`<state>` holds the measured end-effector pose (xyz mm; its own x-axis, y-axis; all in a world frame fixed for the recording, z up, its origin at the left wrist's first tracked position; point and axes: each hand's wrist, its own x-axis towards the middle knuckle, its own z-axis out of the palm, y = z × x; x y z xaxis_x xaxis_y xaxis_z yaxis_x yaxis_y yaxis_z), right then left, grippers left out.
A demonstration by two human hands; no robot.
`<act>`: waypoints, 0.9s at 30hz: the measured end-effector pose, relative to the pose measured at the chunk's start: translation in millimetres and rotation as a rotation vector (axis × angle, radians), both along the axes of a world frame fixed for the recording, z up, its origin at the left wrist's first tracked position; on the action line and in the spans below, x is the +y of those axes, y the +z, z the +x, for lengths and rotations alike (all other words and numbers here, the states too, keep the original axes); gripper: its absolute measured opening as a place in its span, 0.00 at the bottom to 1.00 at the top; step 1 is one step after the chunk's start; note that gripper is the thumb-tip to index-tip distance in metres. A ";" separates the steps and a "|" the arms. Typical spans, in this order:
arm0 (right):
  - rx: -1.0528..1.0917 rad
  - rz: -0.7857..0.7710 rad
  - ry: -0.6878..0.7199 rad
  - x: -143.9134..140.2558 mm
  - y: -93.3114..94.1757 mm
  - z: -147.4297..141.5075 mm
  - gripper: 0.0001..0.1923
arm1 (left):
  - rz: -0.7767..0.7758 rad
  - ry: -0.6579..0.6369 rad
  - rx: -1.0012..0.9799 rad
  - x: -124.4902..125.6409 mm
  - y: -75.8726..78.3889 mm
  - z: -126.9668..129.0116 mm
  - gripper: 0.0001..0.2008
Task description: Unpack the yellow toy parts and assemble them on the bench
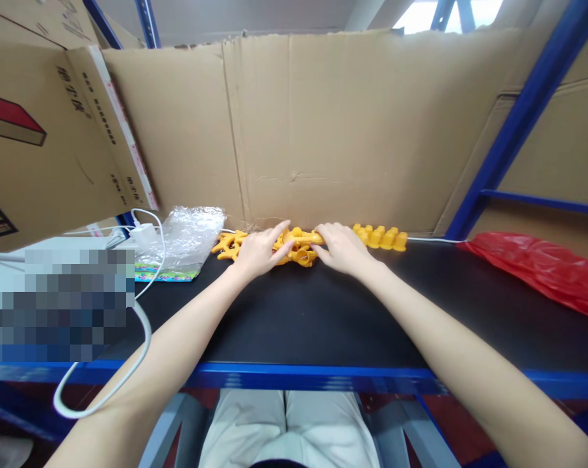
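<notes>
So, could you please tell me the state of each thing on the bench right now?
Left hand: flat on the yellow plastic pieces.
Right hand: resting on the same pieces.
Clear bag: crumpled, lying flat.
Red bag: slumped at the right.
White cable: hanging off the edge.

Print runs along the cardboard box flap, too blurred to read.

Yellow plastic parts lie in a row w/ a loose heap at mid-left, along the far edge of the black desk against the cardboard wall, both hands resting on the middle ones.
</notes>
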<state>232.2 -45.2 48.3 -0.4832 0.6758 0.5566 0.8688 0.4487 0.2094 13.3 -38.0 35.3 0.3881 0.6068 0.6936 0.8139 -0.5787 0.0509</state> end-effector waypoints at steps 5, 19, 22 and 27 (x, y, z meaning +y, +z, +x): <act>-0.063 0.002 0.048 -0.1 -4.6 -4.0 0.18 | -0.057 0.073 0.059 -3.1 -2.6 9.3 0.19; -0.043 0.065 0.054 -2.2 -6.0 -10.8 0.12 | -0.070 0.153 0.074 -4.6 1.7 10.9 0.19; -0.050 0.038 0.073 -1.4 -8.4 -11.6 0.14 | -0.075 0.144 0.082 -5.2 2.8 9.1 0.19; -0.115 0.019 0.047 -4.2 -5.2 -13.3 0.10 | -0.096 0.141 0.125 -4.5 3.5 8.5 0.19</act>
